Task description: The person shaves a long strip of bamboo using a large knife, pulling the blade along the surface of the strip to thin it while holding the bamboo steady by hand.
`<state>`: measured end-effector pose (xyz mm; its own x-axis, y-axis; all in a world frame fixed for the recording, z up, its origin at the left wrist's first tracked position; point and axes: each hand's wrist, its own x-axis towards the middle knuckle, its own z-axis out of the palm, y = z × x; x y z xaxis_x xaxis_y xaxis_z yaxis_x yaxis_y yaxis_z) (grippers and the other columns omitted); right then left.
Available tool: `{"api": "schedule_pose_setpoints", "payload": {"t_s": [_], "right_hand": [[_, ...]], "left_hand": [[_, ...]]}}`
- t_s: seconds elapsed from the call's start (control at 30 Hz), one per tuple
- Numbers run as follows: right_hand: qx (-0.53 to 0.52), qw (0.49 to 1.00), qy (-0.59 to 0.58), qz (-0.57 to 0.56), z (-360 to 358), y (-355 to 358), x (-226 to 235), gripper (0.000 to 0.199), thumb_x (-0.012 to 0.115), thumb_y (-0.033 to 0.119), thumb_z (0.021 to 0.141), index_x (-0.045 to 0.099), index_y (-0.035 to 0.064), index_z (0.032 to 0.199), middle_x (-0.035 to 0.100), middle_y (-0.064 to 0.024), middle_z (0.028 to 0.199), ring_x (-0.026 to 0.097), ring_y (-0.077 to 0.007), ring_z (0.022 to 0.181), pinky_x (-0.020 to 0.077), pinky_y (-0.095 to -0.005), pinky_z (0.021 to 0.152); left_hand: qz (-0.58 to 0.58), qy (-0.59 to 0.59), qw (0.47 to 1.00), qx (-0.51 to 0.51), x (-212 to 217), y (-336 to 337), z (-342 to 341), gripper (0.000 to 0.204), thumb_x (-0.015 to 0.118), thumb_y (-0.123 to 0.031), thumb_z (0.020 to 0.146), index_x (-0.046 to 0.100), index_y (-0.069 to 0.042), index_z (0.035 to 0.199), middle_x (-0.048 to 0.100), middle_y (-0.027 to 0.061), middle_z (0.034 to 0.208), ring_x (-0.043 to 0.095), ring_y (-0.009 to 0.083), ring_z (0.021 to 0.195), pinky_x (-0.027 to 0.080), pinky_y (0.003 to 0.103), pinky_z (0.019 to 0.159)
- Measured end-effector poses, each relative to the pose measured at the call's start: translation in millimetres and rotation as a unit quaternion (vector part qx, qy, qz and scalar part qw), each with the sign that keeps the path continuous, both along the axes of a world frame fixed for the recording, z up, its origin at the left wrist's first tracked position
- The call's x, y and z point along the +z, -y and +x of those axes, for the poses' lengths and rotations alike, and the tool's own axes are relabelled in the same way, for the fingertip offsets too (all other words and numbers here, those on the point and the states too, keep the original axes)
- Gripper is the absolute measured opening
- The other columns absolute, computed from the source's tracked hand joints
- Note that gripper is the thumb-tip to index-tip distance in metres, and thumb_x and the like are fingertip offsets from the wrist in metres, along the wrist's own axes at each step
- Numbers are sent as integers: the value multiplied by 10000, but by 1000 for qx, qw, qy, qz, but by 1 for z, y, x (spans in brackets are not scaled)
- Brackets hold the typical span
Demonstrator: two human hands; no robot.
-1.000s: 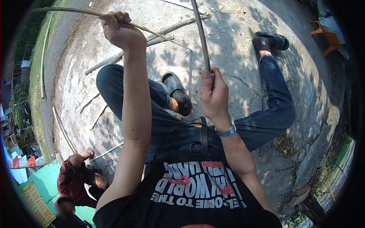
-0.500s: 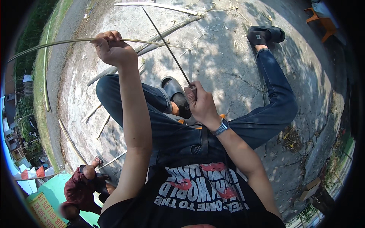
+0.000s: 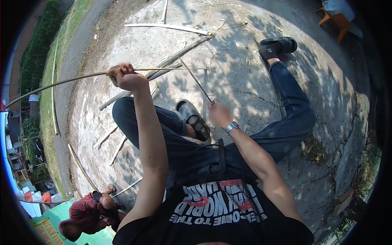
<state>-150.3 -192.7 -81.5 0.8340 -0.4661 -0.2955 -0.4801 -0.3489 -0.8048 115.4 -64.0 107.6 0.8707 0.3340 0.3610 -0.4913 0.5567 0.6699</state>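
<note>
My left hand [image 3: 130, 79], raised at the left, is closed around a long thin bamboo strip [image 3: 171, 69]. One end of the strip bows away past the left edge of the picture; its shorter end reaches right across the middle. In my right hand [image 3: 220, 114], lower and nearer my body, is the grip of a long-bladed knife [image 3: 196, 81]. Its narrow dark blade slants up and left, and its tip area appears to meet or cross the strip. Whether the two touch cannot be made out. The fingers of my right hand are partly blurred.
Bamboo poles [image 3: 188, 47] and a pale split strip [image 3: 163, 26] lie on the concrete beyond my hands, among thin shavings. My legs spread to both sides, a sandal [image 3: 196, 122] between them. Another person [image 3: 87, 210] crouches at lower left. An orange chair [image 3: 337, 22] stands far right.
The knife has swung lower and its blade looks shorter from here. My right hand has moved slightly right and down. My left hand still grips the strip, now a little lower in the picture.
</note>
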Motion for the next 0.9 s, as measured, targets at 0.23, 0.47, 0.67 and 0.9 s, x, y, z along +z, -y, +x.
{"api": "schedule_pose_setpoints", "payload": {"t_s": [0.23,0.47,0.67,0.9], "right_hand": [[-37,991,117,45,20,8,118,402,538,380,1043,599,-12,983,637,-199,699,634,-401,654,486,-479,608],[-4,998,11,58,-25,-1,31,373,559,355,1029,597,-10,968,673,-235,797,665,-439,786,497,-492,680],[-44,987,117,105,-8,-8,127,418,541,385,1030,564,-29,978,649,-240,757,661,-444,818,481,-504,689],[-49,995,-82,-4,-6,-4,-11,375,550,343,1033,554,-31,1013,695,-221,803,672,-452,778,525,-508,674]], "left_hand": [[94,60,992,56,29,-1,-14,462,533,-418,1056,395,-123,729,368,-26,563,330,83,465,273,251,430],[99,119,984,93,28,45,-6,516,515,-410,1065,374,-124,659,325,-25,517,259,74,389,204,254,364],[126,107,982,96,41,36,0,570,438,-469,1078,343,-140,622,299,-23,492,254,87,384,202,252,360],[166,54,971,163,30,44,19,541,476,-436,1072,394,-116,644,334,-29,488,289,86,397,246,263,377]]}}
